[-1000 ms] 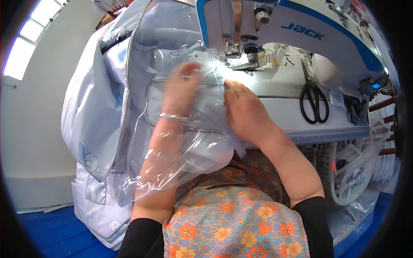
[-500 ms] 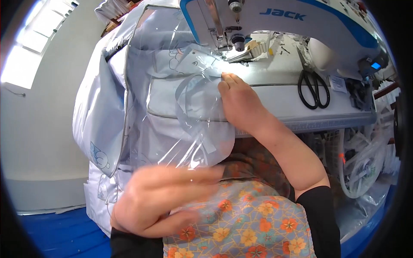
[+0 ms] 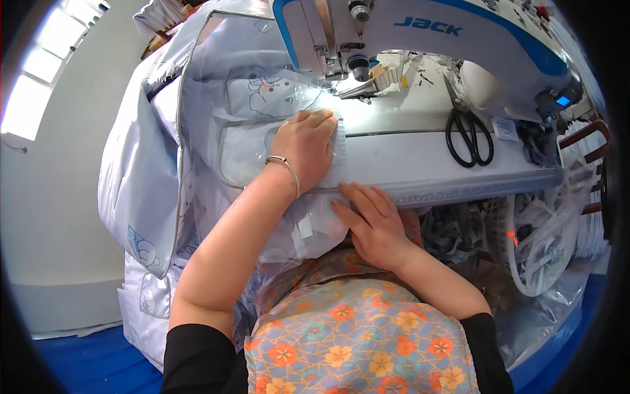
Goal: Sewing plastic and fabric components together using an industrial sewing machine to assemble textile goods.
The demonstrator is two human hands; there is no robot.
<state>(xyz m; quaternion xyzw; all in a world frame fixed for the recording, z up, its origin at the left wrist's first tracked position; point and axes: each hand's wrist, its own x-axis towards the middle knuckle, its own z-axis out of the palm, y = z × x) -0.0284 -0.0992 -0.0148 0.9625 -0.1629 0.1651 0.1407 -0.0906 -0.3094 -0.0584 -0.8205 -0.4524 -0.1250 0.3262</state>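
Observation:
My left hand [image 3: 305, 148], a bracelet round its wrist, lies palm down on clear plastic film [image 3: 340, 154] just in front of the sewing machine [image 3: 420, 29]. Its fingers point toward the lit needle area and rest on the film. Closer to me, my right hand [image 3: 374, 226] has its fingers stretched out at the table's front edge, touching the film's lower right border. Under the film is pale fabric with grey piping and a printed cartoon patch [image 3: 269, 96]. A grey strap beneath the film is partly covered by my left hand.
Black-handled scissors [image 3: 469, 136] lie right of the machine bed. A ruler strip runs along the table's front edge [image 3: 459, 188]. A white plastic basket [image 3: 525, 262] with clear plastic stands at lower right. Bulky pale fabric [image 3: 141, 157] drapes over the left side.
My left hand has moved up from near my lap onto the film by the machine. My right hand has come down from the needle area to the table's front edge.

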